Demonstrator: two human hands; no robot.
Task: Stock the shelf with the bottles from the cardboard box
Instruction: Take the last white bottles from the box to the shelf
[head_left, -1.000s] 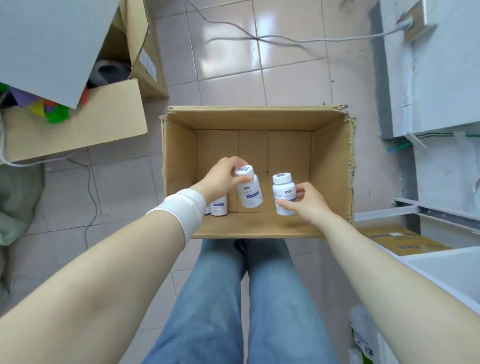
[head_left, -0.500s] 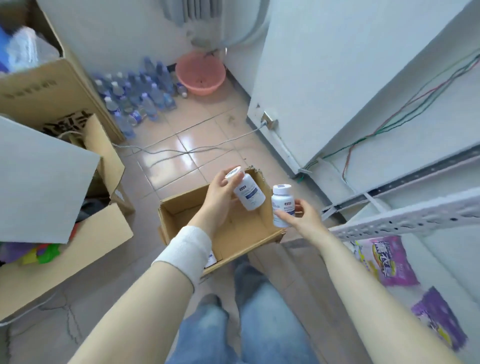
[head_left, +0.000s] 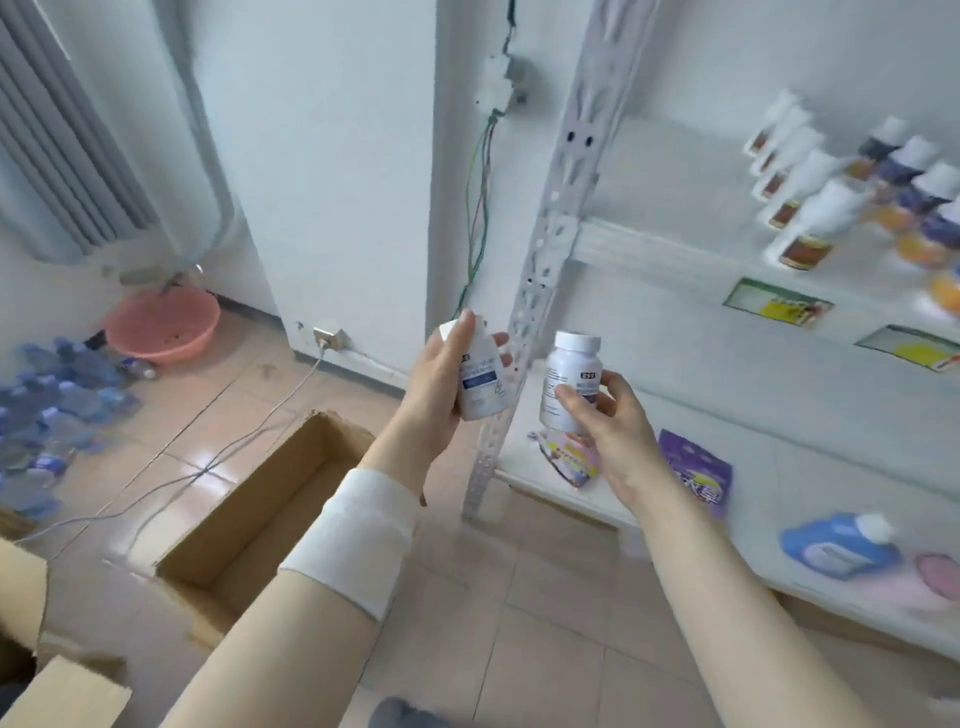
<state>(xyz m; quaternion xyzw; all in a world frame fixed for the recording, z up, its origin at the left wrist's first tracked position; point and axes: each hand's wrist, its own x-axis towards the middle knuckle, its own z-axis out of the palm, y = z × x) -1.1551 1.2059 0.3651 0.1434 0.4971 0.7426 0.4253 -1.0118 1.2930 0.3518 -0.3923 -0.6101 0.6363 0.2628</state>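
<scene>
Fingers (head_left: 464, 332) of the left hand (head_left: 436, 389) wrap a tilted white pill bottle (head_left: 480, 382). The right hand (head_left: 608, 426) pinches a second bottle (head_left: 569, 384) upright. Both are held before the shelf (head_left: 665, 249), clear of the cardboard box (head_left: 249, 519). They look light, rigid and smooth, so gripping the labelled waist seems safest.

Box (head_left: 270, 499) on floor left of shelf (head_left: 675, 249), bottles (head_left: 810, 218) on it.

White bottles (head_left: 480, 382), blue labels; pink basin (head_left: 162, 328).
</scene>
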